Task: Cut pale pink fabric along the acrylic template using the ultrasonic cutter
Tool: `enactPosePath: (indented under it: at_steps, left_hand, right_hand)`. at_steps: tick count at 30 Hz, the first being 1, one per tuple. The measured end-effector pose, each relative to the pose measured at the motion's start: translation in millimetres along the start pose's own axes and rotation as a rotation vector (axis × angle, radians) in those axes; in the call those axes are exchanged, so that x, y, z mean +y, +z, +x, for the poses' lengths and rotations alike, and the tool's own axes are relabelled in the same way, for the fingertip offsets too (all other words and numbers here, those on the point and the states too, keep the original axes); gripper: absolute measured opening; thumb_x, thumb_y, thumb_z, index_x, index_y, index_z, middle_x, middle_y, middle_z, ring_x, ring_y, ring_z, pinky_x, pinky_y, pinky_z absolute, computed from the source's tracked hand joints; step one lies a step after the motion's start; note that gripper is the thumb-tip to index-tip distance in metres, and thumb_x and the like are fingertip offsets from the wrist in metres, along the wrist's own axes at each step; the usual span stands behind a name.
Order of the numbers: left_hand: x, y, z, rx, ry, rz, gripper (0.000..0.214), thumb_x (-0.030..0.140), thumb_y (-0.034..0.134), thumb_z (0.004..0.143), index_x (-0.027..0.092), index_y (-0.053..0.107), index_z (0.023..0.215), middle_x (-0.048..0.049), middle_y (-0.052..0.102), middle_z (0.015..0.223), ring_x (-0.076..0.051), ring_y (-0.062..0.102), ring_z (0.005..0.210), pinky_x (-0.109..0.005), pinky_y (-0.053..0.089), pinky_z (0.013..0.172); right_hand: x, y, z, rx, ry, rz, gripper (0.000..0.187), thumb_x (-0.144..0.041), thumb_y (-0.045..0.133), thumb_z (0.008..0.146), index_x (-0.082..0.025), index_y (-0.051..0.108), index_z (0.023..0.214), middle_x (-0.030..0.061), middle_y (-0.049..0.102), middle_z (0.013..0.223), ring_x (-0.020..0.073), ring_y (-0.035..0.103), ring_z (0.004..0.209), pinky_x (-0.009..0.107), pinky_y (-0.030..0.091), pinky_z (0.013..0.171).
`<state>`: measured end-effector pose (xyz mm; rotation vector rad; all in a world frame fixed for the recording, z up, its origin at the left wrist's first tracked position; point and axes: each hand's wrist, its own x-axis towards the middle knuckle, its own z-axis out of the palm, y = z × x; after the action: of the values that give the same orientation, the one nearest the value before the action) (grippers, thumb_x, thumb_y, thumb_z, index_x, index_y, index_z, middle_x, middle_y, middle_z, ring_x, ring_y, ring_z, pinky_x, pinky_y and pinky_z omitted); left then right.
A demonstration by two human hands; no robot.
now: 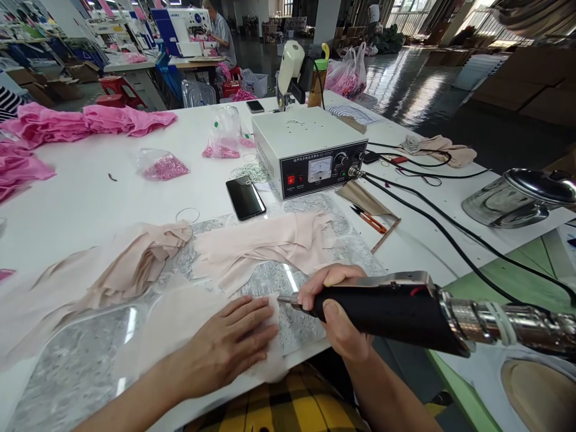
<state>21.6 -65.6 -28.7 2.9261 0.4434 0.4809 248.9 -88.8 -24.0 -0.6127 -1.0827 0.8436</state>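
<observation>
My left hand [229, 342] lies flat, fingers stretched out, on a thin pale-pink fabric piece [175, 324] over a grey speckled mat [85, 360]. In my right hand [342, 318] is a black handheld ultrasonic tool [387, 309], fingers wrapped round its body. Its metal tip [288, 299] is at the fabric's right edge, just beside my left fingertips; whether it touches cannot be made out. Beyond my hands lies a stack of pale-pink fabric pieces [270, 240]. Another beige-pink pile [144, 258] sits to the left.
A white control box [310, 144] with cables stands behind the mat, near a phone [245, 198]. Orange thread snips [371, 219] and a steel mug [517, 195] lie to the right. Pink fabric [85, 123] and bags of pink bits [164, 167] are left. A person [220, 36] sits at a sewing machine.
</observation>
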Motion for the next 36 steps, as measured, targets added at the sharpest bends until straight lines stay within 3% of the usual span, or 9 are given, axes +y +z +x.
enactPosePath:
  at_steps: [13, 27, 36]
  left_hand:
    - [1.5, -0.2, 1.5, 0.038, -0.009, 0.004, 0.029, 0.027, 0.048, 0.107, 0.015, 0.064, 0.127, -0.0129, 0.067, 0.131, -0.025, 0.059, 0.13, -0.042, 0.046, 0.114]
    - [1.6, -0.7, 1.7, 0.052, -0.017, -0.011, 0.028, 0.028, 0.049, 0.107, 0.016, 0.066, 0.124, -0.0121, 0.068, 0.129, -0.025, 0.061, 0.128, -0.041, 0.046, 0.113]
    - [-2.9, -3.6, 3.3, 0.019, 0.019, 0.031, 0.028, 0.029, 0.052, 0.106, 0.016, 0.065, 0.127, -0.0107, 0.067, 0.131, -0.024, 0.06, 0.129, -0.039, 0.043, 0.116]
  right_hand:
    - [-29.7, -1.5, -15.5, -0.052, 0.1, 0.025, 0.013, -0.029, 0.059, 0.094, -0.027, 0.055, 0.107, 0.0003, 0.06, 0.086, 0.0131, 0.058, 0.063, 0.032, 0.052, 0.061]
    - [-21.9, -2.7, -22.2, -0.081, 0.112, -0.028, 0.014, -0.028, 0.062, 0.091, -0.027, 0.054, 0.103, 0.0006, 0.06, 0.086, 0.0146, 0.058, 0.062, 0.036, 0.053, 0.061]
    - [-17.3, -1.4, -7.0, -0.056, 0.037, 0.027, 0.013, -0.026, 0.058, 0.095, -0.027, 0.055, 0.108, 0.0003, 0.061, 0.089, 0.013, 0.06, 0.065, 0.033, 0.057, 0.066]
